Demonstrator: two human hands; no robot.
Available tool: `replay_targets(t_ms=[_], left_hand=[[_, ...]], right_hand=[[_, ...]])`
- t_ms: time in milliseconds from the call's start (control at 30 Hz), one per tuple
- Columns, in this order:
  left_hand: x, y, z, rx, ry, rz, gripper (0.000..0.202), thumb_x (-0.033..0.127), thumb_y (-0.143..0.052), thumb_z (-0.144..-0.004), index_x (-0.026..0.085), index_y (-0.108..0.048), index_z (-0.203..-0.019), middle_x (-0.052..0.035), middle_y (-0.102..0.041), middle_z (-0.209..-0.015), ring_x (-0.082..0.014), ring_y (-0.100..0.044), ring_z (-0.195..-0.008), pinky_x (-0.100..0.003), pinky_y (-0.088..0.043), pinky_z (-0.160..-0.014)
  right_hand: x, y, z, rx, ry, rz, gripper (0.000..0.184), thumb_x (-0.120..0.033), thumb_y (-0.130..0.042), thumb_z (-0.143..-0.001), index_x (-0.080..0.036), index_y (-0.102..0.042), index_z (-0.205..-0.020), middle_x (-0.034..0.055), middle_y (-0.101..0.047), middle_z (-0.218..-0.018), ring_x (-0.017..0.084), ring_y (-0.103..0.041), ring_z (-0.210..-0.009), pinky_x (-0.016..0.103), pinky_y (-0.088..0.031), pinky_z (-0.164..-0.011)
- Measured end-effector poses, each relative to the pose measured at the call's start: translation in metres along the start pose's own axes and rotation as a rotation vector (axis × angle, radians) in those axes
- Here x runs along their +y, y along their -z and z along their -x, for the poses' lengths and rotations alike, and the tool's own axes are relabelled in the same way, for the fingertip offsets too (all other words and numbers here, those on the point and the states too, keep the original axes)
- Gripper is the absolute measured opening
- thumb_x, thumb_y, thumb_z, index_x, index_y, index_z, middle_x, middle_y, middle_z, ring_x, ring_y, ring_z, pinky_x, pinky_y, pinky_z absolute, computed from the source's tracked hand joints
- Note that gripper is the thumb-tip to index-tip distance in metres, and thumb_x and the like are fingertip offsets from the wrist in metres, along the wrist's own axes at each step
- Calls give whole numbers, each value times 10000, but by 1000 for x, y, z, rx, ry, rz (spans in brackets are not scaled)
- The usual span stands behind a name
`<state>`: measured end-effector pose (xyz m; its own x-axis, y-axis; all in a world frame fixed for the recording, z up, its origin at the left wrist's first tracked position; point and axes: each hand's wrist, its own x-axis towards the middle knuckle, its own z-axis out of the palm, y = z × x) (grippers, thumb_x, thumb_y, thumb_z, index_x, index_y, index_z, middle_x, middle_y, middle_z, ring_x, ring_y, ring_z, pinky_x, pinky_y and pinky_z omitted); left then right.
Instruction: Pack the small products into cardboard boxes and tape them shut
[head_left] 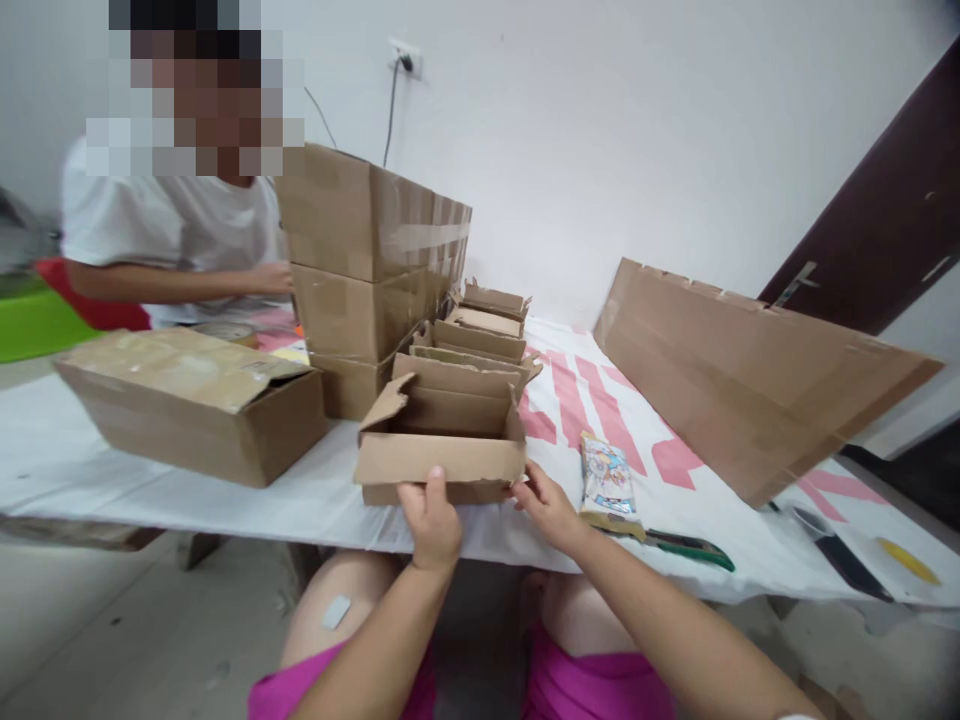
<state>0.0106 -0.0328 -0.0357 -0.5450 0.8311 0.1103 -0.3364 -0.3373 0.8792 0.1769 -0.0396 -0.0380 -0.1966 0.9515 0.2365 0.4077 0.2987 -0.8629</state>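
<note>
A small open cardboard box [442,450] stands at the near edge of the table [315,500], its flaps up. My left hand [431,525] grips its front wall, thumb pressed on the cardboard. My right hand [546,503] touches the box's lower right corner with bent fingers. Behind it runs a row of several similar open boxes [480,335]. A colourful printed packet [607,478] lies just right of my right hand.
A stack of taped cartons [367,270] stands behind the row, and a closed carton [191,400] sits at the left. A large flat cardboard sheet [742,375] leans at the right. A green-handled tool [690,547] lies near the packet. A person in a white shirt [172,235] sits across the table.
</note>
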Motion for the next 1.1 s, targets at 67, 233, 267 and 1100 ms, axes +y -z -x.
replay_targets(t_ms=[67,233,267,1100], left_hand=[[-2,2,-8,27,-82,-9,263,463,-587,-818,235,-457,-799,-11,-593,-862,-228,-536,-1059,-317,-397,-966],[-14,4,-8,-139,-334,-30,279,468,-520,-859,195,-525,-912,-30,-596,-860,-197,-593,-868,-303,-454,-828],[-18,4,-6,-196,-394,-56,284,460,-495,-873,183,-534,-920,-35,-604,-848,-192,-604,-827,-309,-468,-794],[-50,-28,43,-959,-242,-611,769,383,-561,-836,196,-162,-1467,-177,-401,-1437,-246,-593,-1108,-400,-490,-910]], right_hand=[[5,-8,-4,-37,28,21,495,-463,-427,-915,-226,-408,-1350,96,-582,-1251,171,-643,-847,330,-526,-728],[15,18,9,127,111,391,440,-400,-510,-869,-183,-515,-1252,126,-612,-1210,242,-573,-1083,424,-455,-933],[17,30,13,209,132,496,429,-396,-524,-858,-178,-534,-1227,130,-609,-1209,257,-543,-1128,445,-416,-981],[54,71,102,323,54,497,401,-457,-576,-844,-176,-615,-1127,110,-676,-1027,250,-624,-965,368,-503,-850]])
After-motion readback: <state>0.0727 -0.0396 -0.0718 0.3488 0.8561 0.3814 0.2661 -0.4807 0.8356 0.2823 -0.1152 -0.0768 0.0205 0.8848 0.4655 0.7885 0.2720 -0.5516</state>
